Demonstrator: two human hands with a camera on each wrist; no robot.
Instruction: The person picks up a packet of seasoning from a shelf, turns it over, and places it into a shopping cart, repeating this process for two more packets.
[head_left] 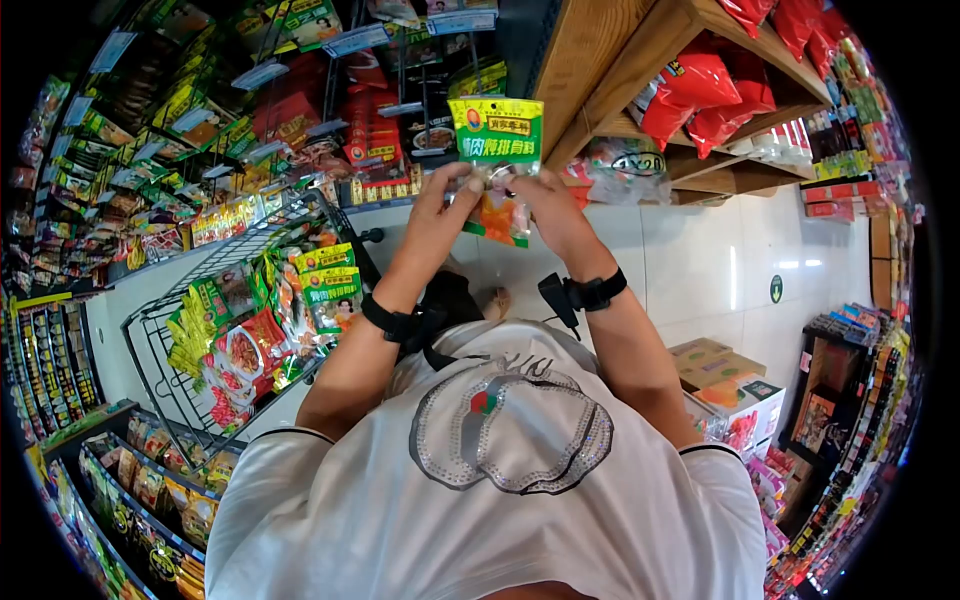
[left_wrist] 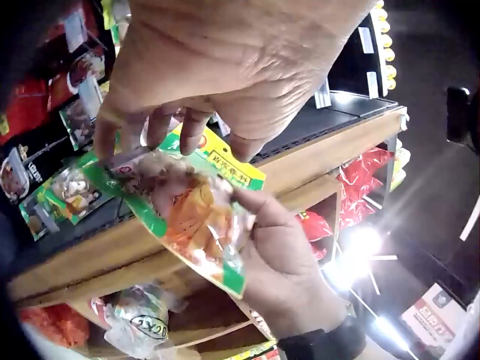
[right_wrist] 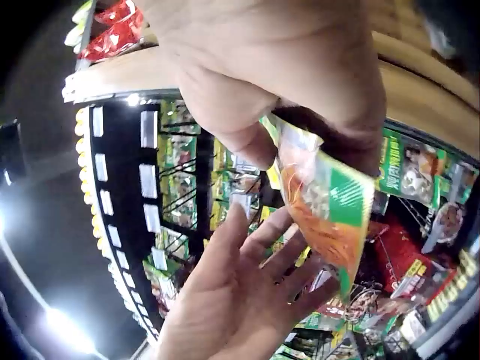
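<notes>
A green and yellow spice packet (head_left: 495, 135) with a clear window is held up in front of the chest, close to the hanging shelf displays. My right hand (head_left: 560, 210) pinches it at its right side, thumb on the front. Orange and pale dried pieces show through the window of the spice packet (left_wrist: 199, 217). On the other side, my left hand (head_left: 440, 210) is at the packet's left edge. In the right wrist view, the left hand (right_wrist: 240, 292) has fairly straight fingers reaching behind the packet, its thumb standing apart.
A wire shopping basket (head_left: 150, 345) stands at the left, with several spice packets and a red packet (head_left: 250, 350) in it. Racks of hanging packets (head_left: 200, 120) line the far left. Wooden shelves (head_left: 610, 90) with red bags (head_left: 690, 95) rise at the right; cardboard boxes (head_left: 715, 365) are on the tiled floor.
</notes>
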